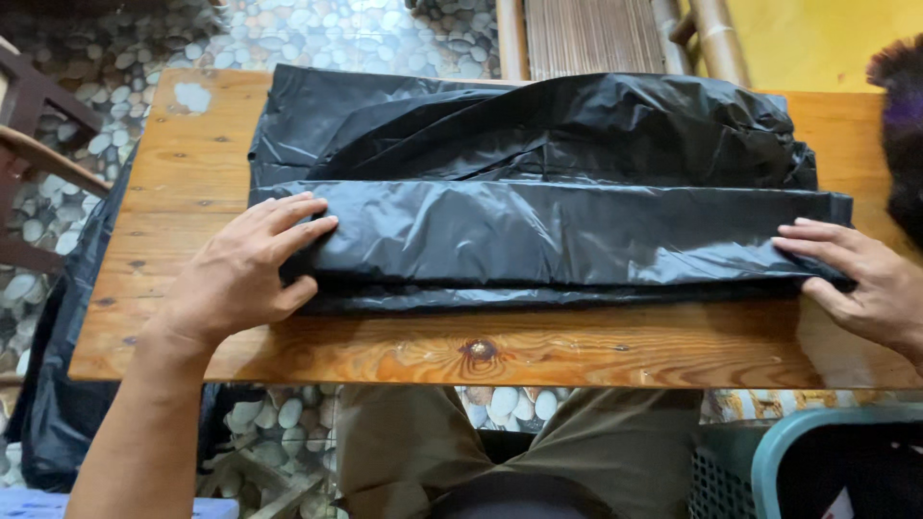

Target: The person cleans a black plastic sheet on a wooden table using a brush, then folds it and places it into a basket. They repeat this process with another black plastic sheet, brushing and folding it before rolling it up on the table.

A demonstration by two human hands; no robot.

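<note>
Roughly centred on the wooden surface (500, 351) lies a black plastic bag (558, 231), folded into a long flat band across its near part, with looser, crumpled plastic heaped behind the band. All places below are given relative to this bag.

At the far left, well clear of the bag, a dark wooden chair (34, 144) stands on a pebble floor (106, 58). More black plastic (58, 384) hangs down past the left end of the surface, below and left of the bag.

Left hand (245, 269): at the bag's left end, palm down, fingers (303, 231) spread and laid flat on the folded band, thumb at the band's lower edge. Pressing rather than gripping; nothing enclosed.

Below the bag, past the near edge of the surface, the person's knees in olive trousers (519, 442).

Behind the bag, a bamboo chair (596, 34) against a yellow wall (827, 38).

Right hand (860, 279): at the bag's right end, fingers (812, 240) extended flat, tips touching the end of the band; open, holding nothing.

Below and right of the bag, a teal plastic basket (808, 452). A dark furry shape (899, 135) sits right of the bag; what it is I cannot tell.
</note>
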